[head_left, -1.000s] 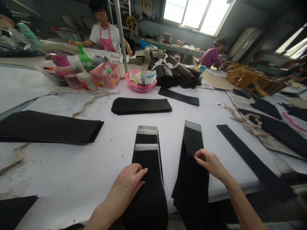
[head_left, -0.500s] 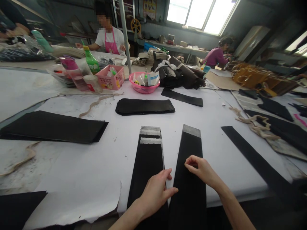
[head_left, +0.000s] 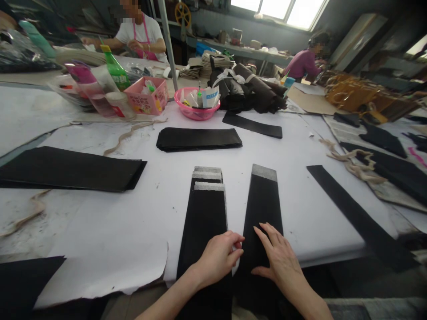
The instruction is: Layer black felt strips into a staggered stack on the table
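Two black strips with grey ends lie lengthwise before me. The left one is a stack of strips (head_left: 207,218), its grey ends staggered at the far side. Beside it is a single black strip (head_left: 262,195) with one grey end. My left hand (head_left: 220,255) rests over the stack's right edge, thumb and fingers drawn together by the gap between the two. What they pinch, if anything, is too small to make out. On the single strip lies my right hand (head_left: 280,258), fingers spread and thumb apart, holding nothing.
Further off lies a pile of black pieces (head_left: 200,138), with a larger black stack (head_left: 73,169) to the left. A long black strip (head_left: 353,213) hangs over the table's front edge at right. A pink basket (head_left: 196,113) and pink box (head_left: 147,98) stand behind. Two people sit beyond.
My right hand has gone from a pinch to spread fingers laid on the single strip, nearer me. My left thumb and fingers have drawn together. The view has tilted down.
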Available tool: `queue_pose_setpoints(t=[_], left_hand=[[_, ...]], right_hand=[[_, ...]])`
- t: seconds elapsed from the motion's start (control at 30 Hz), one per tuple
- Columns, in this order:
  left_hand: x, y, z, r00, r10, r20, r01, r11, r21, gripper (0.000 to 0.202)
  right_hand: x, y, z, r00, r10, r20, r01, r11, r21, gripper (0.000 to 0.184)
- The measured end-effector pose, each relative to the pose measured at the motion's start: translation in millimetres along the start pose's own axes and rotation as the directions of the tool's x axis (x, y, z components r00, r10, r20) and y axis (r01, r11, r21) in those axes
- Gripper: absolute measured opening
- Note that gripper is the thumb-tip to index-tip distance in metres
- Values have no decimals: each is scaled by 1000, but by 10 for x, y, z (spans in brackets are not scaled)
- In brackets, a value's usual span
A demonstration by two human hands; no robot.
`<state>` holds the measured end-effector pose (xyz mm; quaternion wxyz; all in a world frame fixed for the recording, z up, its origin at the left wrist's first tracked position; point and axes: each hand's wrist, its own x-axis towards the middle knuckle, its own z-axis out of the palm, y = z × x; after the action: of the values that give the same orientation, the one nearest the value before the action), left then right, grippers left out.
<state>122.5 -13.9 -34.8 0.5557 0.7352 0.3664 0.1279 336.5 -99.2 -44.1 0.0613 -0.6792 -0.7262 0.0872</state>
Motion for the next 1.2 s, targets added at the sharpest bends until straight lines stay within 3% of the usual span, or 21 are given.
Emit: queue_pose_setpoints(t=[0.3, 0.5, 0.73, 0.93, 1.03, 1.13, 1.2], left_hand=[[31, -114, 58, 995, -77, 57, 88, 969, -230, 30], [48, -156, 83, 994, -87, 64, 103, 943, -318, 33], [52, -172, 87, 993, -89, 72, 108, 941, -320, 35], [62, -135, 89, 988, -121, 93, 148, 908, -392, 36], [109, -13, 64, 980, -135, 147, 193, 830, -523, 43], [153, 173, 46, 973, -77, 219, 211, 686, -697, 49], [160, 291, 65, 969, -9, 245, 192, 649, -736, 52]], right_hand=[[-79, 39, -140, 988, -149, -39, 153, 982, 113, 35], [-135, 85, -124, 980, -177, -87, 191, 962, 193, 16], [-165, 73, -128, 991, -89, -95, 116, 933, 340, 12], [-164, 292, -407, 979, 172, 110, -203, 775, 599, 12], [-148, 421, -577, 967, 214, 141, -254, 729, 636, 18], [-88, 368, -648, 977, 200, 79, -208, 780, 590, 15], [-29, 259, -644, 988, 147, 47, -148, 819, 555, 11]])
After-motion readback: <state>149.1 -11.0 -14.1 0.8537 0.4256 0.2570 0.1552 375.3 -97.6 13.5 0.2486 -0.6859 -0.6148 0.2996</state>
